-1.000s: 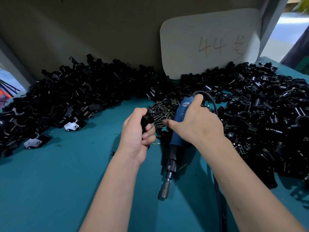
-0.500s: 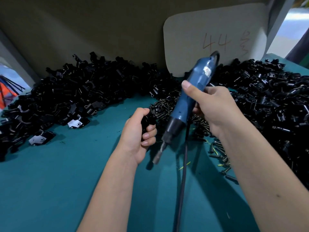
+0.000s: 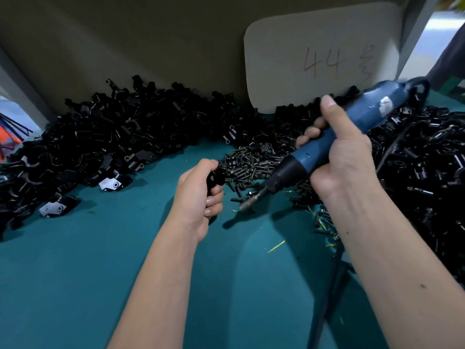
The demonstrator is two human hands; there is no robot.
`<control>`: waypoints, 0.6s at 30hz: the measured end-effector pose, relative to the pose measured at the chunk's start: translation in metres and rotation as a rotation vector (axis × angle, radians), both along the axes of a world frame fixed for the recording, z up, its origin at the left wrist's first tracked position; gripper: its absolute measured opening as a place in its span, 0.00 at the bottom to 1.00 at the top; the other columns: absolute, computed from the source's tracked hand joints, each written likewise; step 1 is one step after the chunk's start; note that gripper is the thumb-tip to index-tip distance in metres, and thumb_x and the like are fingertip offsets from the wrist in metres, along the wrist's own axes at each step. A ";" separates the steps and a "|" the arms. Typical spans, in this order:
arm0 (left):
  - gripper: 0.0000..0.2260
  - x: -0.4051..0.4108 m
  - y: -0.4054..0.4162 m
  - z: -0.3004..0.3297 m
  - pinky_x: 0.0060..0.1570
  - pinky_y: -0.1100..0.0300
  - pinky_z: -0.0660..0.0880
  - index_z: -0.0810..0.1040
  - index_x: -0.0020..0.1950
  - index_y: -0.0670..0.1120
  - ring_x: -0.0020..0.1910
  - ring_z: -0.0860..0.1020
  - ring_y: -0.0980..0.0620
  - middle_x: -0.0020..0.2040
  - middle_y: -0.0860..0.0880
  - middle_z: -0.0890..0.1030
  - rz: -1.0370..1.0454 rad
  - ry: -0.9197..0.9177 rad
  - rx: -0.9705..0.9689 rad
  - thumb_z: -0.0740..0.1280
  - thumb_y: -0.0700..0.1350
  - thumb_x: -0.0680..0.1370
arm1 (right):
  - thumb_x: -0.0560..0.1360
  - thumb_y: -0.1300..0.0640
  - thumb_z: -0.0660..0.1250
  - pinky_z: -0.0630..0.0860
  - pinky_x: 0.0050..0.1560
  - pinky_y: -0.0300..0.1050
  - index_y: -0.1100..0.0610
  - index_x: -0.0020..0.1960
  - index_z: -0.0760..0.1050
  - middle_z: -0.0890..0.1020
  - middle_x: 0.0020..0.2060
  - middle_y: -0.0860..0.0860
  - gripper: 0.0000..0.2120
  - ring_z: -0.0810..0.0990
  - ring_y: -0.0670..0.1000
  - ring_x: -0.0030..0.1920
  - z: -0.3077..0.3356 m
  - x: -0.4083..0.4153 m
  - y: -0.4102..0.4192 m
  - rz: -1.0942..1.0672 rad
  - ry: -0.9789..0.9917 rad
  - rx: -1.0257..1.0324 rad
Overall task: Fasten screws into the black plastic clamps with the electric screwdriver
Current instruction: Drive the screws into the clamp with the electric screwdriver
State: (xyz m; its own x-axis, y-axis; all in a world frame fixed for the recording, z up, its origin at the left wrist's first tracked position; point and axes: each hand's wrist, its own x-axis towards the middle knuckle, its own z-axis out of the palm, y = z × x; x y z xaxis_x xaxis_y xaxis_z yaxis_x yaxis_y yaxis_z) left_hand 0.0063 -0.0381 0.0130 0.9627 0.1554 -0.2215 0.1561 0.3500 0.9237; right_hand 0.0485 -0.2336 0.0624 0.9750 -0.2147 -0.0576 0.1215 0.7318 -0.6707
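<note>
The black plastic clamp (image 3: 217, 178) sits in the left hand (image 3: 198, 195), whose fingers curl tight around it just above the teal table (image 3: 75, 273), near the middle. Right behind it lies the heap of screws (image 3: 254, 162), touching the big clamp piles (image 3: 100, 137) that run along the table's back edge and down its right edge. The right hand (image 3: 339, 157) wraps around the electric screwdriver (image 3: 334, 137). A second ago this tool was lying flat on the table; now it is lifted and tilted, with the bit (image 3: 247, 201) pointing down-left at loose screws just beside the held clamp. I think the person is about to pick up a screw with the bit, so the fastening itself is not yet begun. The cable (image 3: 327, 298) hangs toward the front edge.
</note>
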 end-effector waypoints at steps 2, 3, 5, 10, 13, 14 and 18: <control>0.11 -0.001 0.005 -0.001 0.19 0.67 0.53 0.65 0.41 0.48 0.24 0.56 0.55 0.30 0.50 0.64 -0.053 0.006 0.104 0.64 0.47 0.81 | 0.76 0.61 0.75 0.72 0.30 0.42 0.57 0.49 0.71 0.74 0.30 0.50 0.13 0.72 0.47 0.26 0.004 0.000 -0.001 -0.082 -0.010 0.020; 0.12 -0.001 0.006 -0.002 0.19 0.67 0.53 0.65 0.41 0.48 0.24 0.56 0.55 0.30 0.50 0.64 -0.080 0.005 0.155 0.65 0.48 0.79 | 0.76 0.61 0.75 0.72 0.30 0.42 0.58 0.49 0.70 0.73 0.30 0.50 0.13 0.72 0.48 0.26 0.006 0.000 -0.002 -0.117 -0.020 0.028; 0.12 -0.001 0.007 -0.002 0.20 0.68 0.53 0.64 0.40 0.49 0.25 0.55 0.55 0.30 0.50 0.63 -0.133 0.010 0.233 0.67 0.50 0.74 | 0.76 0.60 0.75 0.71 0.29 0.42 0.57 0.47 0.70 0.73 0.30 0.50 0.13 0.70 0.48 0.26 0.010 -0.001 -0.004 -0.174 -0.043 0.038; 0.12 0.001 0.005 -0.003 0.22 0.67 0.51 0.64 0.40 0.51 0.25 0.54 0.53 0.30 0.49 0.61 -0.220 0.056 0.354 0.67 0.51 0.69 | 0.77 0.63 0.72 0.69 0.30 0.43 0.58 0.46 0.69 0.71 0.28 0.52 0.11 0.69 0.50 0.25 0.015 -0.004 -0.002 -0.269 -0.097 0.034; 0.11 0.001 0.005 -0.001 0.23 0.68 0.52 0.65 0.38 0.51 0.24 0.54 0.54 0.28 0.50 0.62 -0.245 0.087 0.369 0.67 0.51 0.68 | 0.77 0.64 0.70 0.69 0.30 0.43 0.57 0.44 0.68 0.71 0.28 0.52 0.10 0.68 0.50 0.25 0.016 -0.004 -0.003 -0.270 -0.111 0.047; 0.11 0.000 0.005 0.000 0.23 0.68 0.52 0.65 0.37 0.51 0.24 0.55 0.53 0.28 0.50 0.63 -0.249 0.092 0.384 0.67 0.51 0.68 | 0.77 0.64 0.70 0.68 0.30 0.43 0.57 0.44 0.68 0.71 0.28 0.52 0.10 0.68 0.50 0.25 0.017 -0.004 -0.004 -0.266 -0.114 0.049; 0.11 -0.002 0.002 0.004 0.24 0.65 0.52 0.66 0.37 0.50 0.25 0.55 0.52 0.30 0.50 0.61 -0.264 0.086 0.453 0.68 0.52 0.69 | 0.77 0.63 0.69 0.68 0.31 0.43 0.58 0.48 0.67 0.70 0.28 0.51 0.10 0.67 0.50 0.25 0.016 -0.004 -0.005 -0.249 -0.113 0.065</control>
State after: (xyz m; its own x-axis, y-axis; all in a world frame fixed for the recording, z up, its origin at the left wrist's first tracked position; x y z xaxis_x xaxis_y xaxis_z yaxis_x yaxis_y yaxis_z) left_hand 0.0039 -0.0362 0.0172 0.9634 0.0088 -0.2680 0.2665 -0.1427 0.9532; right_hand 0.0445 -0.2386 0.0784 0.8938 -0.4477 0.0272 0.3744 0.7112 -0.5950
